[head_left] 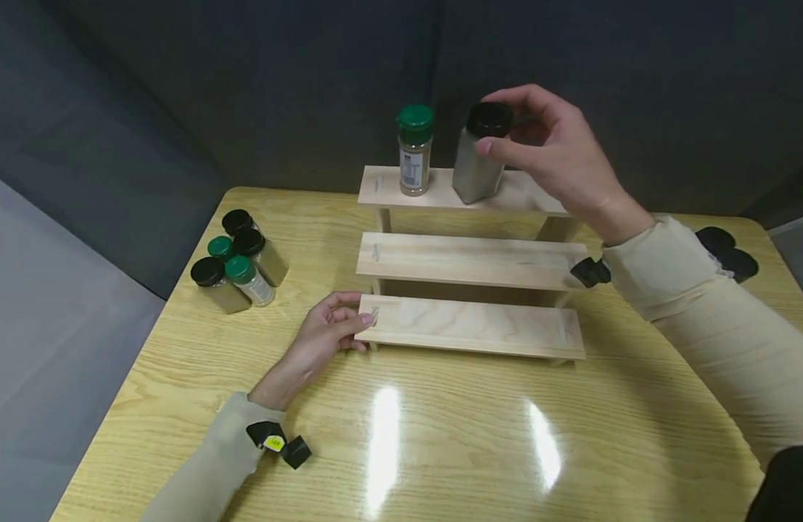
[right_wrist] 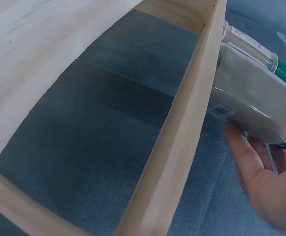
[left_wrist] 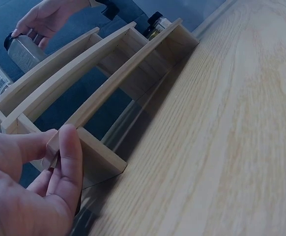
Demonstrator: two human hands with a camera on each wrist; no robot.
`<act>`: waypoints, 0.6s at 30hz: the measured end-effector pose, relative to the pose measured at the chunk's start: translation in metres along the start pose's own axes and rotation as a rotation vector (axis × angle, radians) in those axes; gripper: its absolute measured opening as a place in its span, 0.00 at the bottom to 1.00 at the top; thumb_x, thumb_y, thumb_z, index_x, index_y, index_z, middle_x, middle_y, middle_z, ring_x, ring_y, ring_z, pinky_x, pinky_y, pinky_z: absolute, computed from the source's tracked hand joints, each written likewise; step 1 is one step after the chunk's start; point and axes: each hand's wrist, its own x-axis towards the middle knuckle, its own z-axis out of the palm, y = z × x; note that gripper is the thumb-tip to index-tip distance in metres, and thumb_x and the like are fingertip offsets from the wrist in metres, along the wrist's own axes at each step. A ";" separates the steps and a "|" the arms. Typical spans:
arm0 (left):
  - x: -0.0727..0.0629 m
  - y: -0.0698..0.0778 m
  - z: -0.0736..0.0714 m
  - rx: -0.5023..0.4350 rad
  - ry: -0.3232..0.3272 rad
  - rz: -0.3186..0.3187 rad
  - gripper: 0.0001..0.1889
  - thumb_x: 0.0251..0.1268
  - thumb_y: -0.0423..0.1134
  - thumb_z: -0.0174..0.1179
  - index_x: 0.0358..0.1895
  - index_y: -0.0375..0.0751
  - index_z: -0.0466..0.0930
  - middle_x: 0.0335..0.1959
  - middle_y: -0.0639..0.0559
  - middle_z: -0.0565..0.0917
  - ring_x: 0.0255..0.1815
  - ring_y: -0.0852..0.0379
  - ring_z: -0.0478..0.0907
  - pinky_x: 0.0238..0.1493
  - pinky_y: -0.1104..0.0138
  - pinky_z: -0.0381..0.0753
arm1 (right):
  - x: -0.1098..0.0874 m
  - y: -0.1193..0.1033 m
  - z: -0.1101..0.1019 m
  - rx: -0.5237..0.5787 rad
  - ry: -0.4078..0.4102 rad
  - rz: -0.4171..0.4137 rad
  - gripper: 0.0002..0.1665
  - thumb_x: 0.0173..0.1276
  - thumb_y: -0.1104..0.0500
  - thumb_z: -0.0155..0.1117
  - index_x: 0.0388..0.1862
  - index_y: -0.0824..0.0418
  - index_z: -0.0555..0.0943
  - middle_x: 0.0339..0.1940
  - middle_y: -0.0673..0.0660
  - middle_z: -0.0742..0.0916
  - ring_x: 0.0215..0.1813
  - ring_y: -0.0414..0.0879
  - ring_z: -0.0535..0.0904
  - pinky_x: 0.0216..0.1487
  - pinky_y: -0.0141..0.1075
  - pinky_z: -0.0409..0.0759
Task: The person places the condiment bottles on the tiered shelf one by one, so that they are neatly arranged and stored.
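My right hand (head_left: pixel 554 148) grips a square spice jar (head_left: pixel 474 168) just below its black lid, fingers behind and thumb in front. The jar leans slightly, its base right at the top shelf of the three-step wooden rack (head_left: pixel 469 257). Beside it on that shelf stands a smaller green-capped spice jar (head_left: pixel 414 156), upright, with a white label. In the right wrist view the fingers (right_wrist: pixel 246 155) lie along the held jar (right_wrist: pixel 256 96). My left hand (head_left: pixel 323 330) pinches the left end of the lowest shelf (left_wrist: pixel 99 101), thumb on top.
On the left of the wooden table (head_left: pixel 179 406), several black- and green-capped spice jars (head_left: pixel 243 264) stand in a cluster. More black-lidded containers (head_left: pixel 727 254) are at the right, partly behind the right sleeve. A dark curtain (head_left: pixel 310 87) hangs behind the table.
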 end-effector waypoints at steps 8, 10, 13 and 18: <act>0.001 -0.002 -0.001 -0.022 -0.007 -0.003 0.24 0.80 0.23 0.60 0.73 0.25 0.65 0.38 0.50 0.85 0.39 0.58 0.82 0.36 0.68 0.89 | -0.001 0.001 0.000 -0.026 0.001 0.018 0.28 0.72 0.60 0.77 0.70 0.53 0.83 0.56 0.53 0.82 0.53 0.50 0.79 0.49 0.34 0.79; 0.000 -0.001 -0.001 -0.028 -0.012 -0.003 0.25 0.80 0.23 0.60 0.73 0.25 0.65 0.38 0.50 0.85 0.40 0.58 0.82 0.36 0.69 0.89 | -0.002 0.001 -0.001 -0.029 0.003 0.024 0.29 0.72 0.60 0.77 0.71 0.53 0.82 0.56 0.53 0.81 0.55 0.50 0.80 0.50 0.34 0.80; 0.001 -0.002 -0.001 -0.036 -0.019 -0.003 0.24 0.80 0.23 0.60 0.73 0.25 0.64 0.38 0.51 0.85 0.40 0.58 0.82 0.36 0.69 0.89 | -0.004 0.003 -0.004 -0.027 0.006 0.043 0.30 0.73 0.59 0.77 0.72 0.51 0.82 0.59 0.52 0.81 0.58 0.50 0.80 0.52 0.34 0.80; 0.001 -0.003 -0.003 -0.040 -0.027 -0.004 0.24 0.81 0.24 0.60 0.73 0.25 0.64 0.38 0.52 0.84 0.39 0.58 0.82 0.37 0.69 0.89 | -0.010 0.003 -0.012 -0.009 0.010 0.060 0.30 0.75 0.60 0.76 0.73 0.51 0.81 0.64 0.52 0.83 0.63 0.51 0.80 0.56 0.33 0.81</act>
